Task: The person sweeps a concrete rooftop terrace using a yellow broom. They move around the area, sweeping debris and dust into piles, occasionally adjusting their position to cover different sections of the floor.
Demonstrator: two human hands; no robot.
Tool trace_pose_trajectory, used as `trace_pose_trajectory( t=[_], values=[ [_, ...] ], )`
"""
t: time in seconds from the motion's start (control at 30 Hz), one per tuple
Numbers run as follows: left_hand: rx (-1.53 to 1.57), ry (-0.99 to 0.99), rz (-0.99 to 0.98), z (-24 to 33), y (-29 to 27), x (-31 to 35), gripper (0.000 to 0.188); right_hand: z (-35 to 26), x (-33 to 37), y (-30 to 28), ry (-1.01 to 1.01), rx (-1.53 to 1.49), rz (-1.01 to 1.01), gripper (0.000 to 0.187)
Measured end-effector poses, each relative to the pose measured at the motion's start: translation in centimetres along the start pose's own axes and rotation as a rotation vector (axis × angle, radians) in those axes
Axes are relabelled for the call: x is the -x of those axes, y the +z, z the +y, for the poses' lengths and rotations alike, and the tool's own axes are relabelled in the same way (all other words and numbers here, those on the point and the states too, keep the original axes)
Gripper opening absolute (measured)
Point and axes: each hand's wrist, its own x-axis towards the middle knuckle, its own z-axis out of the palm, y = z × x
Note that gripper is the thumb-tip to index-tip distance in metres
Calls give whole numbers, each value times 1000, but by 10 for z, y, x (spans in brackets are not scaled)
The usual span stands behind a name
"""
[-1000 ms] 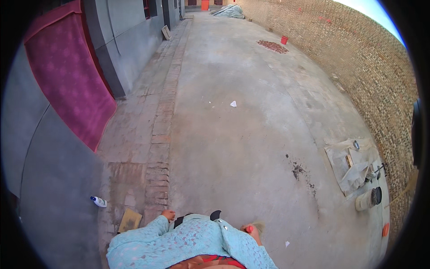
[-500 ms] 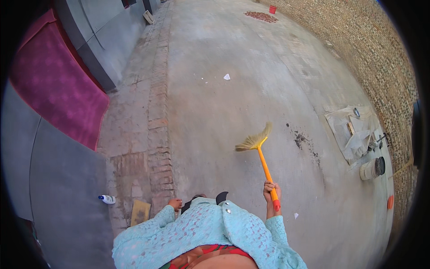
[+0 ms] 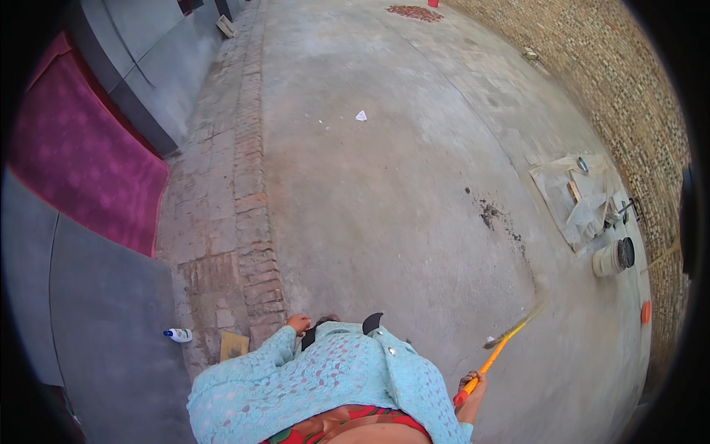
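Note:
A broom (image 3: 493,357) with an orange-yellow handle, a red end cap and pale bristles is in my right hand (image 3: 472,382), whose fingers wrap round the handle near the cap. It slants away to the right, and its bristle head (image 3: 523,322), seen nearly edge-on, is low over the concrete floor; whether it touches cannot be told. A small white scrap shows beside the bristles. At my left side, my left hand (image 3: 299,323) hangs by the light blue knitted sleeve with fingers loosely curled, and nothing shows in it.
Dark crumbly debris (image 3: 491,214) lies ahead right; white paper (image 3: 361,115) lies farther ahead. Along the right brick wall are a plastic sheet (image 3: 553,186) and a bucket (image 3: 608,260). A brick step (image 3: 255,244), a bottle (image 3: 178,335) and a board (image 3: 234,345) are left.
My right hand has swung the broom down and to the right, turning its head from in front of me to my right side. My left hand stays by my side. The view has shifted slightly.

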Motion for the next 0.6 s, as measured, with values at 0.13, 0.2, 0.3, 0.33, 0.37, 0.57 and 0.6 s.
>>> trace_pose_trajectory(
  t=[0.13, 0.2, 0.3, 0.33, 0.37, 0.57, 0.6],
  values=[
    [-1, -14, -16, 4, -1, 2, 30, -20, -67, -53, 29, -136, -14, 4],
    [26, 4, -15, 18, 1, 12, 29, -38, -114, -91, 61, -191, -16, 8],
    [-51, 59, 3, 22, -5, 33, 28, -22, -145, -111, 174, -161, -144, 8],
    [-111, 87, 28, 18, -11, 42, 28, 0, -143, -85, 239, -164, -13, 8],
    [-132, 121, 34, 15, -13, 46, 27, 18, -136, -64, 217, 23, 13, 7],
    [-76, 224, -33, -38, -27, 24, 26, 109, -147, 51, 498, 249, -71, 6],
    [-37, 223, -46, -54, -31, 20, 27, 122, -137, 77, 543, 214, -54, 8]
  ],
)
